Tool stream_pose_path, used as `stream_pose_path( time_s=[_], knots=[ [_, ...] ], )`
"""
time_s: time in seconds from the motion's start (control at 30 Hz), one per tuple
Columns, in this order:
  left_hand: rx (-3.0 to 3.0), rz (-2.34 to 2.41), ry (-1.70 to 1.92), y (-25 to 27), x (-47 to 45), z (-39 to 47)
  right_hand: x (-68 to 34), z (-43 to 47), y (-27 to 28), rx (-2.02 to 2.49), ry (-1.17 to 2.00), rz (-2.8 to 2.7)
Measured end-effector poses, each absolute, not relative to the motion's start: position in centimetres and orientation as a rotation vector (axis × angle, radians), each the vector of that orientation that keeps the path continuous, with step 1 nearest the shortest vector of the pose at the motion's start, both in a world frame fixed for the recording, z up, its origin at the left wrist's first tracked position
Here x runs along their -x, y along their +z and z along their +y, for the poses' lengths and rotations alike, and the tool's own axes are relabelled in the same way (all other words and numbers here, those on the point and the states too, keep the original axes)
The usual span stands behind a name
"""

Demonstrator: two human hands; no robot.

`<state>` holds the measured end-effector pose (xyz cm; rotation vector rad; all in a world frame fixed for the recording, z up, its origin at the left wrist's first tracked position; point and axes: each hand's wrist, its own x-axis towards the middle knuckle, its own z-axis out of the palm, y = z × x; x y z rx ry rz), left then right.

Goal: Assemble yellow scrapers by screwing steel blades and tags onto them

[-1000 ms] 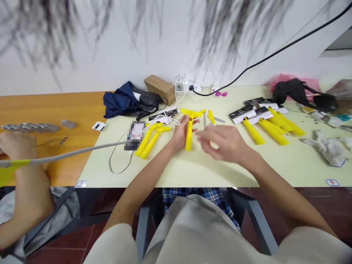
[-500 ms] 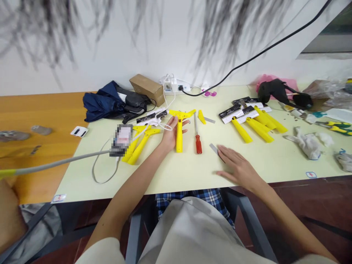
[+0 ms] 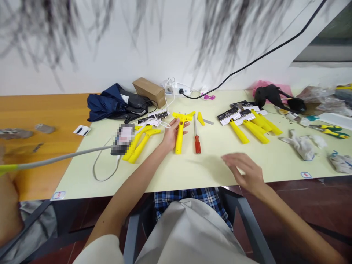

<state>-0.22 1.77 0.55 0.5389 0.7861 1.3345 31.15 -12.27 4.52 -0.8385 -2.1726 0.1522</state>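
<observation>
My left hand (image 3: 170, 136) grips a yellow T-shaped scraper handle (image 3: 179, 141) from the left, its wide head pointing away from me. To the right, my right hand (image 3: 244, 169) is raised over the table with fingers bent and pinched toward the thumb. The flat metal blade that lay under these fingers no longer shows on the table; it seems to be in them, hidden from view. Between my hands lies a screwdriver (image 3: 197, 143) with a red handle. Beyond it are a small yellow piece (image 3: 201, 118) and another flat metal blade (image 3: 209, 122).
Several yellow scrapers with black-and-white cards (image 3: 255, 131) lie at right, two yellow handles (image 3: 144, 145) at left by a blurred-out device (image 3: 123, 140) and cable. A cardboard box (image 3: 149, 91) and power strip (image 3: 181, 90) stand at the wall. A co-worker's arm (image 3: 9, 209) shows at far left.
My right hand has lifted off the table and moved slightly right; the metal blade beneath its fingertips is gone from the tabletop. My left hand keeps its grip, the handle now tilted slightly.
</observation>
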Motion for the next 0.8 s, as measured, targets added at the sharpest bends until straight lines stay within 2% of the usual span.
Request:
stream_pose_path(
  time_s=[0.17,0.33,0.6,0.8],
  knots=[
    [-0.569,0.789,1.340,1.0,0.2,1.5,-22.5,0.2,10.7,1.067,0.447,-1.997],
    [-0.564,0.781,1.401,0.9,0.5,1.9,-16.0,10.1,10.0,1.089,0.767,-2.178],
    [-0.527,0.879,1.496,0.2,0.9,2.7,-14.9,12.9,9.4,1.049,0.900,-2.399],
    [-0.647,0.912,1.452,-0.2,0.7,2.1,-15.6,13.3,10.1,0.956,1.063,-2.323]
  ],
)
